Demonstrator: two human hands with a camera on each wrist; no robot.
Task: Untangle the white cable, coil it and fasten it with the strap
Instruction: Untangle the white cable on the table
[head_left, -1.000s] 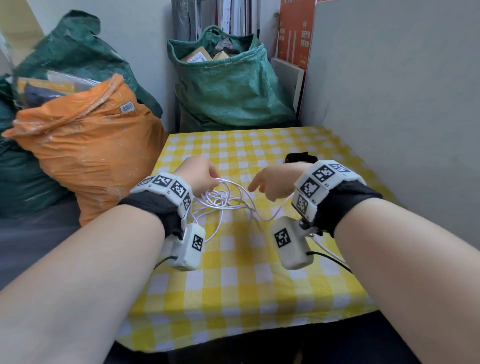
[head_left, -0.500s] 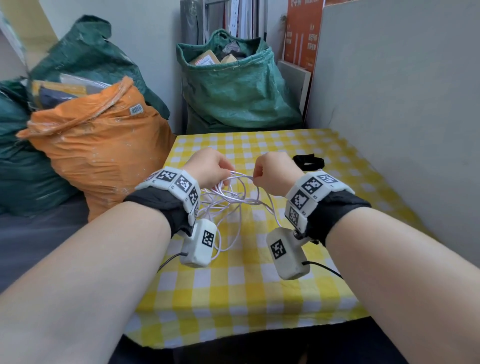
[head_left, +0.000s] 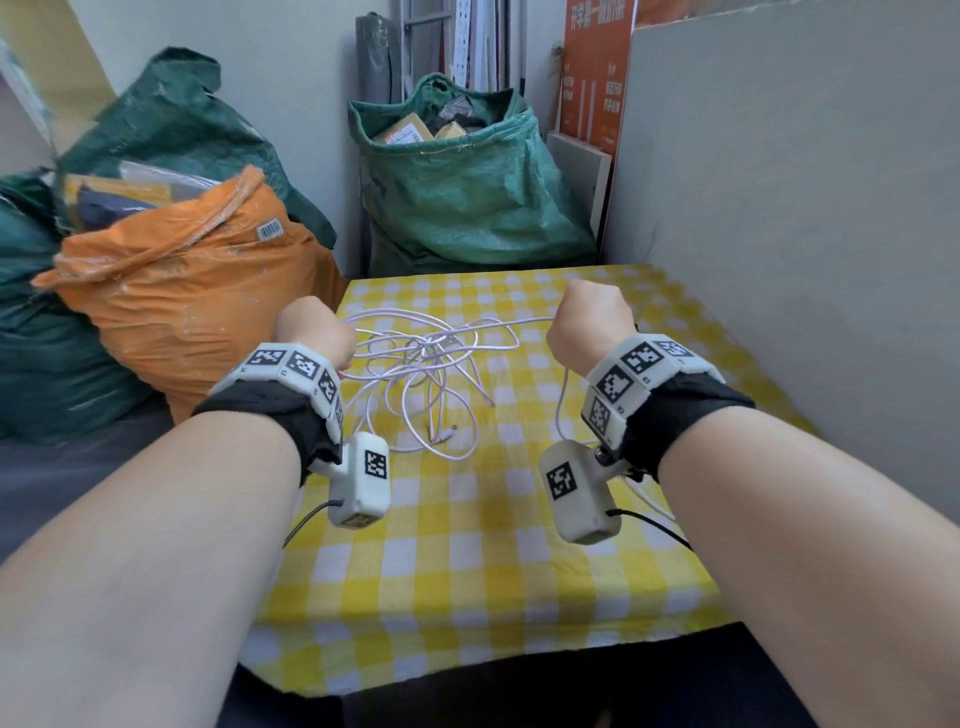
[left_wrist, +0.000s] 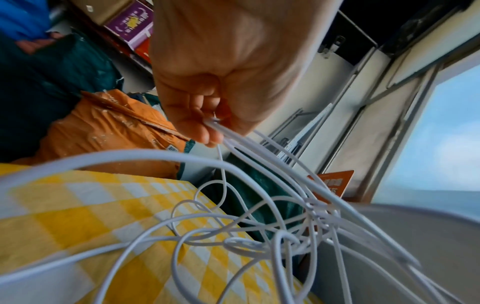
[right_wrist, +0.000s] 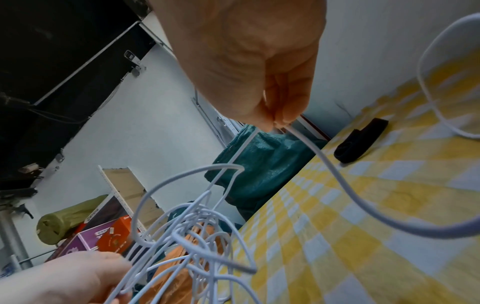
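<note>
The white cable hangs as a tangled knot of loops between my two raised hands above the yellow checked table. My left hand pinches several strands of it between thumb and fingers. My right hand pinches a single strand, which sags down to the cloth. One plug end lies on the table under the knot. The black strap lies on the cloth beyond my right hand; in the head view that hand hides it.
An orange sack stands left of the table, a green sack behind it and a grey board along the right side. Bare cloth stretches from the knot to the near table edge.
My hands, close together over the bundle a second ago, have lifted and pulled apart sideways. The bunched cable is now stretched out between them into open loops.
</note>
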